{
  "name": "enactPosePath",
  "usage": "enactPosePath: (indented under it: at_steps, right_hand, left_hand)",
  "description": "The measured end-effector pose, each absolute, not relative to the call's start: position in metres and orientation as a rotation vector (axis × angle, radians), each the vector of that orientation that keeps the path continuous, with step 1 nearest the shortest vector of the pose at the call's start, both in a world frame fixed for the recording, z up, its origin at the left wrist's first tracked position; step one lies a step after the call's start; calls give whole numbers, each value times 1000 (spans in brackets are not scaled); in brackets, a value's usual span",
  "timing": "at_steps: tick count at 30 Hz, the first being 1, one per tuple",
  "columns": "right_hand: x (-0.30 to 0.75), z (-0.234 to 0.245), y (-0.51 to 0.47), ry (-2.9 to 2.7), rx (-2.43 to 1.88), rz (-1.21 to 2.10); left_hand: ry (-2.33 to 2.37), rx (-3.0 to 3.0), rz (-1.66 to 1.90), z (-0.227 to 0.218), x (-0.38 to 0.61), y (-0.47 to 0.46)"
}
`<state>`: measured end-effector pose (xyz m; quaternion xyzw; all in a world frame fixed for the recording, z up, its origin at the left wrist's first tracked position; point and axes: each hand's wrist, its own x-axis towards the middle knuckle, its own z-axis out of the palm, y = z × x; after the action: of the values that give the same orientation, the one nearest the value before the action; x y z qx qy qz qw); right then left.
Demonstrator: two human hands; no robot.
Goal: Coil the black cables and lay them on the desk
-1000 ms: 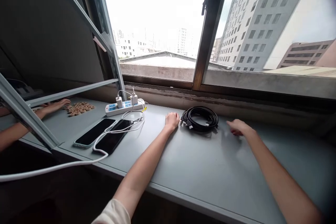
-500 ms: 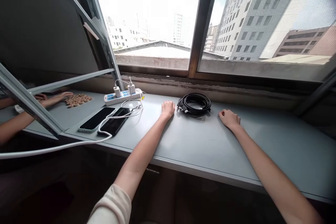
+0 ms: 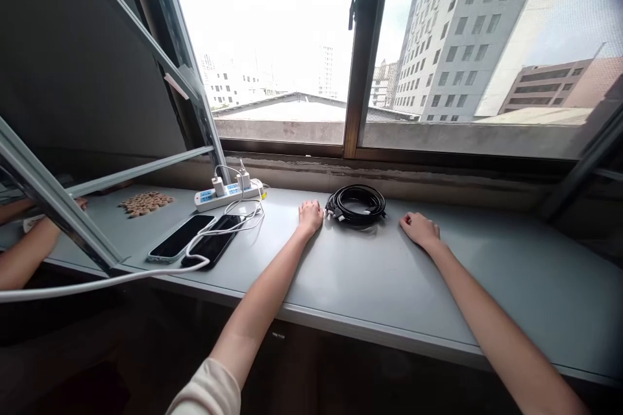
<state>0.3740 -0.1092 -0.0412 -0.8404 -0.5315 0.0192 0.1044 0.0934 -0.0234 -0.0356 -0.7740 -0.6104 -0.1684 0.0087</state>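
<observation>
On the grey shelf lies a coiled black cable, with several connector ends, some of them pale, bunched at its left side. My left hand rests in a loose fist just left of the coil, very near the connectors; I cannot tell whether it touches them. To the right of the coil, a small gap away, my right hand lies on the shelf with its fingers curled in. Nothing shows in either hand.
Left of me, two phones lie under white charging cords beside a power strip. A metal frame stands at the left. Beyond it are small brown pieces and another person's arm. The shelf's front edge runs near me.
My view has tilted slightly, so the shelf sits a little lower in it. The other person's hand has drawn back left from the brown pieces. My hands stay in place beside the cable.
</observation>
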Motion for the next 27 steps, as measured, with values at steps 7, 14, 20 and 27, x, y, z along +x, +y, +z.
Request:
enactPosePath:
  at_steps: [7, 14, 20, 27]
  right_hand:
    - [372, -42, -109, -1551, -2441, 56]
    - [367, -40, -111, -1574, -2448, 73]
    - [362, -35, -112, -1588, -2477, 74]
    - [365, -36, -111, -1603, -2477, 79]
  left_hand:
    - [-1884, -2468, -461, -35, 93, -27]
    - [-1867, -2566, -357, -30, 93, -32]
    - [-1851, -2583, -352, -26, 94, -34]
    - [-1899, -2477, -422, -23, 97, -35]
